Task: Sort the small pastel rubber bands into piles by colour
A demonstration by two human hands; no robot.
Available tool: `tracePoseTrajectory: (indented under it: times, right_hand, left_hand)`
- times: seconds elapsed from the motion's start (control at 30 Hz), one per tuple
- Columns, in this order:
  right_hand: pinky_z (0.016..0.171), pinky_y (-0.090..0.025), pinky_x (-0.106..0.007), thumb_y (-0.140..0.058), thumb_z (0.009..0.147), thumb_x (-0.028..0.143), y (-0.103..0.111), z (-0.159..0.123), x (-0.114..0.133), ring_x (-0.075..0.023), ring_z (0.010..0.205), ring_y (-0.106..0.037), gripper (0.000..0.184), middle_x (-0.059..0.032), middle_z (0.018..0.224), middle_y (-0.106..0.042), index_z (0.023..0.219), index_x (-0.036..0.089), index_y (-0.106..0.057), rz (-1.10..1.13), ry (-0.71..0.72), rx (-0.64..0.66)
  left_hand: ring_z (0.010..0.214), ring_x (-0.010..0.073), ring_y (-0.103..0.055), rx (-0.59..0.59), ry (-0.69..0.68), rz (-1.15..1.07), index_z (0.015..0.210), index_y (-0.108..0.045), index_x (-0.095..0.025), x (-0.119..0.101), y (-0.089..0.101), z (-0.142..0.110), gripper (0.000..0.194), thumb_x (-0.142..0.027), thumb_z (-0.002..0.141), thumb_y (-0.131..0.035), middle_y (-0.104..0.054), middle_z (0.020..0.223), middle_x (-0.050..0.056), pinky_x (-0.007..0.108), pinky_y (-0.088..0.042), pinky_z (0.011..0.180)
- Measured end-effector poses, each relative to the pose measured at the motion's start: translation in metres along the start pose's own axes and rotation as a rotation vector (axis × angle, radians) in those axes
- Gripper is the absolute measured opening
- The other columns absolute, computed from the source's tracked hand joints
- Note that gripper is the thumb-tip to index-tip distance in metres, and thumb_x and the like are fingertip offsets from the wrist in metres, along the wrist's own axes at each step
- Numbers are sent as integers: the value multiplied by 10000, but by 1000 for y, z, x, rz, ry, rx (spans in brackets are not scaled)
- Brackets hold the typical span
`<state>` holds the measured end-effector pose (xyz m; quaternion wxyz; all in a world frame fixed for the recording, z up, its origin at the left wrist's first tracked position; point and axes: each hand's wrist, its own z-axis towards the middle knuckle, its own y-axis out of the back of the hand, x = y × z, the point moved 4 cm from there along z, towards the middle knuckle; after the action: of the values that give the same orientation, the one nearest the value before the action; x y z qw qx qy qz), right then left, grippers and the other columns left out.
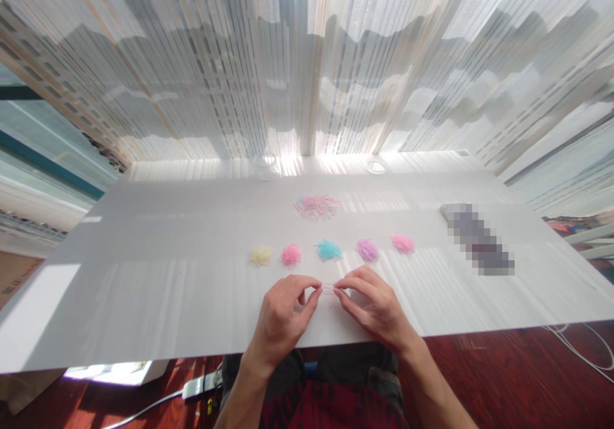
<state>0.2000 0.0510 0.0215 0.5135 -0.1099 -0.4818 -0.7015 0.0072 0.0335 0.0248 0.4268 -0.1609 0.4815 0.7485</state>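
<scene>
Near the front of the white table (182, 288), my left hand (288, 311) and my right hand (377, 304) face each other, thumb and forefinger pinched on each. Thin pale pink rubber bands (328, 288) stretch across the small gap between the fingertips; how many is hard to make out. Just beyond lies a row of small piles: a yellow pile (260, 256), a coral pink pile (291, 254), a turquoise pile (329, 250), a purple pile (367, 250) and a bright pink pile (403, 243). Farther back spreads a mixed-colour pile (317, 207) of similar thin bands.
A clear jar (266, 165) and a clear round lid (376, 167) stand at the table's back edge, before a striped sheer curtain (307, 64). On the right lies a pixelated long object (480, 240). Below are a power strip (201, 385) and white cables (585, 346).
</scene>
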Motion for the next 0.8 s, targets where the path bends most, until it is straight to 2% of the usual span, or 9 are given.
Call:
tracePoseTrajectory:
  times: [0.17,0.23,0.6,0.8]
  right_hand:
    - [739,-566,-302,-654,963,152,1,0,0,-181,830,-668,98,-48,895,-688,1009,220,-708,28,-35,7]
    - [738,-563,-303,-646,965,150,1,0,0,-180,824,-669,101,-46,890,-686,996,222,-708,32,-45,17]
    - [740,-555,-302,-627,979,166,-1,0,-2,-170,809,-672,102,-40,869,-687,957,223,-708,34,-82,48]
    - [728,-564,-307,-616,984,178,0,1,-1,-176,795,-676,113,-43,855,-698,938,222,-709,36,-72,35]
  left_hand:
    - [557,91,-570,-320,115,204,971,-742,-205,20,27,4,43,-225,936,-726,-686,722,-36,214,-515,659]
    - [524,87,-559,-373,175,268,951,-759,-206,29,33,6,57,-249,916,-745,-646,652,-53,200,-504,627]
    - [473,91,-540,-378,275,316,926,-793,-222,38,26,9,135,-338,918,-723,-599,568,-63,196,-459,570]
    - [481,93,-550,-357,304,326,945,-795,-212,40,25,10,206,-389,938,-689,-651,596,-43,200,-458,570]
